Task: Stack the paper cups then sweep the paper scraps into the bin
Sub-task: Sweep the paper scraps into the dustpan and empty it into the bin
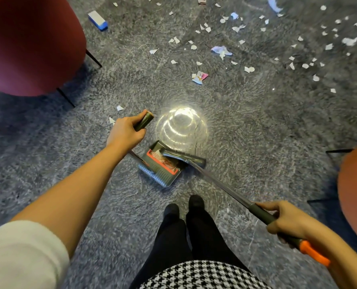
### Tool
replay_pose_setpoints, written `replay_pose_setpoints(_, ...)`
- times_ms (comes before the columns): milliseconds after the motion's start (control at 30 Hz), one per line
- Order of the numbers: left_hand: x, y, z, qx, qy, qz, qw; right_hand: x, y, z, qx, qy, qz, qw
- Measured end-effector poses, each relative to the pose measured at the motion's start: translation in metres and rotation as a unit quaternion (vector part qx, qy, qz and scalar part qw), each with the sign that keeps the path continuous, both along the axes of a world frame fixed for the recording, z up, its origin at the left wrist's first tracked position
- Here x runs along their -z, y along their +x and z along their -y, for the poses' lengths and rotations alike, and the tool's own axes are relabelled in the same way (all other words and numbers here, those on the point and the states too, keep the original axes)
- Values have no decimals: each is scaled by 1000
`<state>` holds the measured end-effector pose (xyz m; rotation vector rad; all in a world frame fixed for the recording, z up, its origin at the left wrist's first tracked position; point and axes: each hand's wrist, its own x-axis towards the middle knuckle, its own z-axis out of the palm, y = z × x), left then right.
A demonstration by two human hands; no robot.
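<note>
Right fingers grip the broom handle, left fingers the dustpan handle; scraps lie well beyond.

white sleeve, black trousers, houndstooth hem

Maroon chair: cut off by top and left edges.
Orange chair: cut by the right edge.
Dustpan: inside partly hidden under the broom head; its pole covered midway by the left hand.
Broom handle: a stretch hidden inside the right hand.
Blue-and-white block: perhaps a sponge, too small to tell.
Paper scraps at the top edge: cropped.
</note>
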<state>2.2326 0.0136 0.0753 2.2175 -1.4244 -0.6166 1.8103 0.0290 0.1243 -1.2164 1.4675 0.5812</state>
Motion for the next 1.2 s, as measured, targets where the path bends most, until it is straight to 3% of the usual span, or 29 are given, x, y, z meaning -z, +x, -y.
replay_pose_setpoints(400, 4, 3, 6, 9, 82, 68, 994, -4, 5, 12, 43, -42, 27, 998)
replay_pose_setpoints(633, 5, 3, 6, 11, 84, 100, 991, 11, 6, 19, 110, -43, 42, 992)
replay_pose_setpoints(900, 6, 3, 8, 12, 100, 94, 990, 43, 23, 10, 185, 32, 41, 981)
replay_pose_setpoints(1200, 1, -2, 3, -3, 81, 65, 995, 46, 50, 24, -11, 34, -10, 999)
